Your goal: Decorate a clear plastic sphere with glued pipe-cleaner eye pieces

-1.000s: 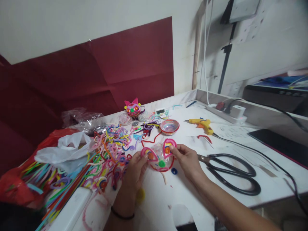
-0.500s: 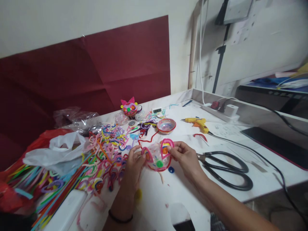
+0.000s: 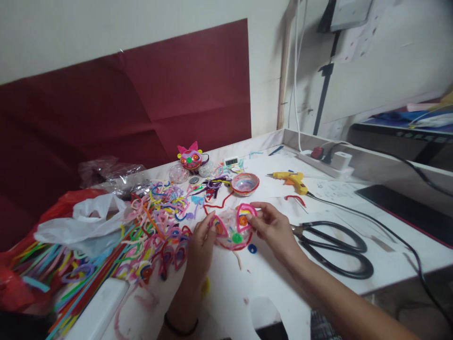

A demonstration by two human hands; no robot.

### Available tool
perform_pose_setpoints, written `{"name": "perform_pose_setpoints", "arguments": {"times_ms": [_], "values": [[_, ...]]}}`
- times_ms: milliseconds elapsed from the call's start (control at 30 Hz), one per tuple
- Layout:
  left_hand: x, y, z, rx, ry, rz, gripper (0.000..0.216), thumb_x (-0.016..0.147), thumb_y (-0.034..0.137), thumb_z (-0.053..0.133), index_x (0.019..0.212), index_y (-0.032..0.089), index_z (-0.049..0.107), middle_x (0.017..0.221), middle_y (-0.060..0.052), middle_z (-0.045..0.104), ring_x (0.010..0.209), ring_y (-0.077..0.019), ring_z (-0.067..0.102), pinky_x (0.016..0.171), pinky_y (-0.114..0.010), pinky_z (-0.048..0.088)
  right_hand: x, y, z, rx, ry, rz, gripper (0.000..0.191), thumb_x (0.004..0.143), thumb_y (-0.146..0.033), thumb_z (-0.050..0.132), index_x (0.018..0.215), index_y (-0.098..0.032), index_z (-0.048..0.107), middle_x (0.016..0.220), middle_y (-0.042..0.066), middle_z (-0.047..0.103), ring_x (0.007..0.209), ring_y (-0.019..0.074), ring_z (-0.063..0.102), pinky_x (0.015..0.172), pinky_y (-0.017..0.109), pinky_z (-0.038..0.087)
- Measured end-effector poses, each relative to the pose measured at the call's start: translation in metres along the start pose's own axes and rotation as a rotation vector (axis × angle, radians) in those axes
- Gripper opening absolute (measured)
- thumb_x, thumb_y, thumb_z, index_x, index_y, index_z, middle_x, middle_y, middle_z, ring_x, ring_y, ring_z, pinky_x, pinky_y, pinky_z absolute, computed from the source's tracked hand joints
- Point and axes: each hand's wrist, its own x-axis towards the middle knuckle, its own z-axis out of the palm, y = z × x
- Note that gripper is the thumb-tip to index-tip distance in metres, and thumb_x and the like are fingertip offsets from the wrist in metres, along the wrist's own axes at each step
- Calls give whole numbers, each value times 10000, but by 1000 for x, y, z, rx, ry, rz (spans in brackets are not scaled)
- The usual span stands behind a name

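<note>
Both hands are on a small clear plastic dome trimmed w/ red, pink & orange pipe-cleaner loops and a green dot [image 3: 232, 230], held just above the white counter [image 3: 318, 293], near its front-middle. Left hand [image 3: 201, 245] has its fingers [image 3: 208, 222] pinched on the dome's left loop; right hand [image 3: 275, 230] has thumb & forefinger closed on the pink-rimmed loop at the right. A small blue button [image 3: 252, 248] lies on the counter just beside the dome, under the right hand. Big black-handled scissors [image 3: 332, 252] lie right of the right hand, near but apart. Further back: a yellow hot-glue gun [image 3: 292, 181] w/ black cord, a small striped bowl [image 3: 245, 183], a finished pink cat-eared pipe-cleaner figure [image 3: 190, 158]. To the left, a loose heap of multicoloured bent pipe cleaners [image 3: 155, 222], then a white plastic bag [image 3: 81, 224] over a red one [image 3: 21, 278].
</note>
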Motion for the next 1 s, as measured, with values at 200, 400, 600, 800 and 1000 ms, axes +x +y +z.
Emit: {"name": "perform_pose_setpoints", "arguments": {"times_ms": [200,400,600,800,1000], "values": [[-1,0,2,58,-12,66,406,749,313,674,1149,241,685,989,-59,708,1003,-247,620,836,-313,482,6,0,-3,-35,-18,-34,533,552,-511,805,907,-175,591,642,-16,562,562,129,488,509,258,399],[-1,-4,3,115,-37,108,386,812,333,605,1180,226,655,1171,-83,678,1094,-247,598,875,-312,462,14,-4,-7,-110,-65,-63,401,552,-421,815,794,-180,605,624,-16,574,536,118,464,466,239,350],[-3,-2,5,151,-27,194,379,867,329,549,1227,235,619,1242,-84,638,1121,-235,594,835,-291,480,20,-13,-11,-131,-179,-73,362,564,-390,802,737,-187,557,613,-24,595,516,110,488,476,237,372],[-7,7,8,274,-42,358,344,914,250,447,1168,263,677,1153,-55,645,1130,-201,570,1002,-312,402,20,-12,-11,-64,-187,-5,401,529,-397,822,726,-192,539,560,-40,575,481,104,476,453,230,364],[-11,9,5,325,-131,340,360,931,314,471,1251,237,616,1266,-79,602,1220,-218,523,1053,-327,369,19,-9,-10,-55,-172,-9,396,534,-382,822,736,-192,540,563,-47,560,481,97,464,454,227,359]]}}
